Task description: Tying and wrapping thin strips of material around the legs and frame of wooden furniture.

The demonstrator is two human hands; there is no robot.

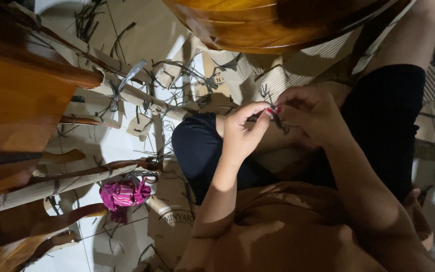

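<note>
My left hand (pixel 241 132) and my right hand (pixel 312 115) meet in front of me above my lap. Both pinch a thin dark strip (pixel 277 121), like a narrow dried leaf or plastic strap, between fingertips. The fingers of both hands are curled closely around it, and the strip's ends stick out between them. I sit on the floor in black shorts (pixel 202 151) and a brown top (pixel 288 231).
Wooden furniture (pixel 21 95) stands at the left and a round wooden piece (pixel 273 20) is above. Flattened cardboard (pixel 172 216), paper-wrapped legs (pixel 51 187), several loose dark strips (pixel 177 75) and a pink cloth bundle (pixel 123 195) lie on the white tile floor.
</note>
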